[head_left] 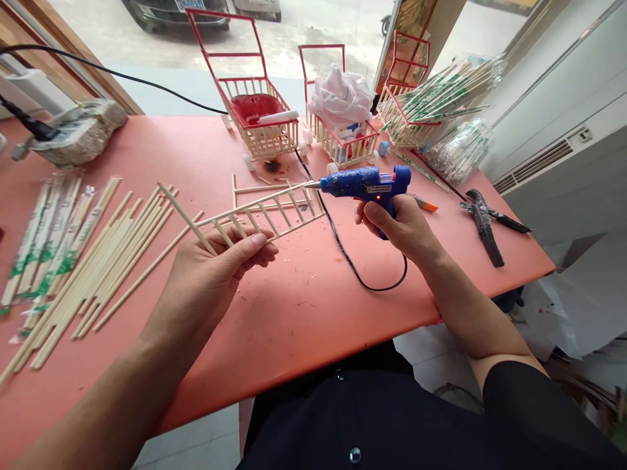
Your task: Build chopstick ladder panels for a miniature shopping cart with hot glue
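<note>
My left hand is closed on a ladder-like frame of wooden sticks, thumb along its near rail. The frame is held above the table, slanting up to the right. In my right hand is a blue glue gun, gripped by its handle, with a small orange light lit. Its nozzle points left and is at the frame's far right corner; whether it touches cannot be told. Below the frame, more joined sticks lie on the table. Loose chopsticks are spread left of my left hand.
Three small stick-built carts with red trim stand along the back. Wrapped chopsticks lie at left beside a power strip. Black cutters and an orange-handled knife lie at right. The glue gun's black cord loops over the pink table.
</note>
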`<state>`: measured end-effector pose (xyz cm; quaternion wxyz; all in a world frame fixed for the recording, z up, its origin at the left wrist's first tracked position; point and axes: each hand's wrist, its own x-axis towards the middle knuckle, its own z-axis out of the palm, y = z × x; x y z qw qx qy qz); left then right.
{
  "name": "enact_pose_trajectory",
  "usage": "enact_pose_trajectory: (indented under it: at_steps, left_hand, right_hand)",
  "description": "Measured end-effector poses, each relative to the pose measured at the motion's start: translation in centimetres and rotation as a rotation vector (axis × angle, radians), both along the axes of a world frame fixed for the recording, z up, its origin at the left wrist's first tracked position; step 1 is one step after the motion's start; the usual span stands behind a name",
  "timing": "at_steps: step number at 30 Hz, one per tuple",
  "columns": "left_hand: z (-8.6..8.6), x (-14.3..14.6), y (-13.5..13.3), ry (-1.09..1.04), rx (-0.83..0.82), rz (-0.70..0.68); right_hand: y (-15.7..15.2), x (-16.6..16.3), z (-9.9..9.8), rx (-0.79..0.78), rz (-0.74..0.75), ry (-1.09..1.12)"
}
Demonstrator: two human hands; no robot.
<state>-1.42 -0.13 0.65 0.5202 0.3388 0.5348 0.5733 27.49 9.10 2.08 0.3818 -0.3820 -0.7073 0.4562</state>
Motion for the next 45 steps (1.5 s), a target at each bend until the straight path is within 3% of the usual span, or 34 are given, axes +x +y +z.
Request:
enact_pose_trajectory:
  at_steps: [38,45]
  left_hand:
    - [0.14,0.09,-0.09,-0.008,-0.019,0.012]
    - [0.47,0.07,-0.05,-0.005,-0.026,0.021]
  right_hand:
    - [-0.18,-0.07,0.25,0.034,-0.009,-0.038]
    - [-0.29,-0.02,0.31,0.041,-0.079,-0.014]
